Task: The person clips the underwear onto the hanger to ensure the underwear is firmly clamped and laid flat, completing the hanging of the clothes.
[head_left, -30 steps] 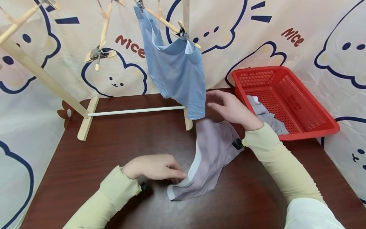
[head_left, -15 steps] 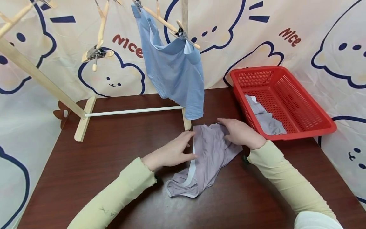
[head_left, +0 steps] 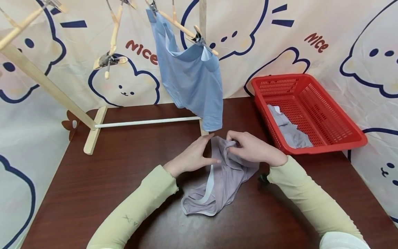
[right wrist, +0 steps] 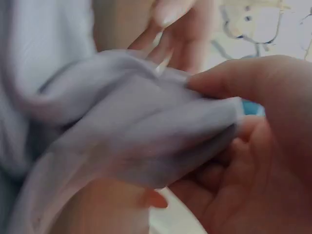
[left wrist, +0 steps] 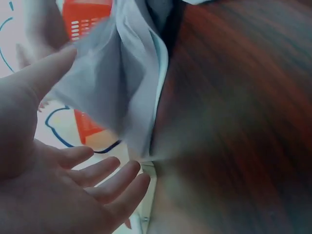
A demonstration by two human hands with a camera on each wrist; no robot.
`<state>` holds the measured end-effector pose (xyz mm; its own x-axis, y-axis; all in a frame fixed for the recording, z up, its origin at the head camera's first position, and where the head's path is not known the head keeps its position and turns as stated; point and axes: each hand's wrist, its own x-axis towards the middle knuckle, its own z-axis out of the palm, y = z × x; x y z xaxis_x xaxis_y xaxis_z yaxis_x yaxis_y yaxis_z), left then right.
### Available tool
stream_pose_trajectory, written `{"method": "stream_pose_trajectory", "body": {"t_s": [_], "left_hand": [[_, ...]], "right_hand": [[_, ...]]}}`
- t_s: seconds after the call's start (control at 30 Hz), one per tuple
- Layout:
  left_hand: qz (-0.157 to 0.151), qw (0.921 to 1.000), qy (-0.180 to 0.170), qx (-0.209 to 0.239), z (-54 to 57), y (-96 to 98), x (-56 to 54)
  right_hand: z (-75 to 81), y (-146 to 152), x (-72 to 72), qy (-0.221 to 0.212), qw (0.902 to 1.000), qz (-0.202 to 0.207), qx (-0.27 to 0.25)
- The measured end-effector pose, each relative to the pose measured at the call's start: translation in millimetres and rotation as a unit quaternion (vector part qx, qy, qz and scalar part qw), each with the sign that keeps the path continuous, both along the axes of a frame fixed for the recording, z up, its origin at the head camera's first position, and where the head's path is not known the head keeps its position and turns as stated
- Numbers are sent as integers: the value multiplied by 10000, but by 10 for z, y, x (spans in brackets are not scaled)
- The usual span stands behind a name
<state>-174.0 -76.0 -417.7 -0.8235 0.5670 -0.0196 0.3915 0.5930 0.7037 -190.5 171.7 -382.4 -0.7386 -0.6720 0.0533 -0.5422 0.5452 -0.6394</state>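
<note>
A pair of mauve underpants [head_left: 228,181] with a pale inner waistband lies crumpled on the brown table [head_left: 161,221], its upper part bunched up. My right hand [head_left: 253,148] pinches the cloth at that upper part. In the right wrist view a fold of the underpants [right wrist: 131,114] runs between thumb and fingers, somewhat blurred. At the waistband side is my left hand [head_left: 191,155], its thumb and fingers spread apart. The left wrist view shows that hand [left wrist: 63,161] with straight, parted fingers close beside the hanging cloth [left wrist: 109,78].
Blue underpants [head_left: 192,76] hang from a clip hanger [head_left: 177,22] on a wooden rack, close above my hands. Another clip hanger [head_left: 113,38] hangs farther left. A white rod [head_left: 146,122] joins the rack's feet. At right stands a red basket [head_left: 335,141] holding grey cloth [head_left: 292,133].
My left hand has moved up from the lower waistband corner to the upper part. The right hand has come down onto the mauve underpants, pinching and bunching their cloth.
</note>
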Motion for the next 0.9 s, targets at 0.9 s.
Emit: {"method": "stream_pose_trajectory", "body": {"t_s": [0.9], "left_hand": [[1210,9617,-317,2439,154,-344,-11]], "right_hand": [[89,33,81,-1206,9920,215,-295]]}}
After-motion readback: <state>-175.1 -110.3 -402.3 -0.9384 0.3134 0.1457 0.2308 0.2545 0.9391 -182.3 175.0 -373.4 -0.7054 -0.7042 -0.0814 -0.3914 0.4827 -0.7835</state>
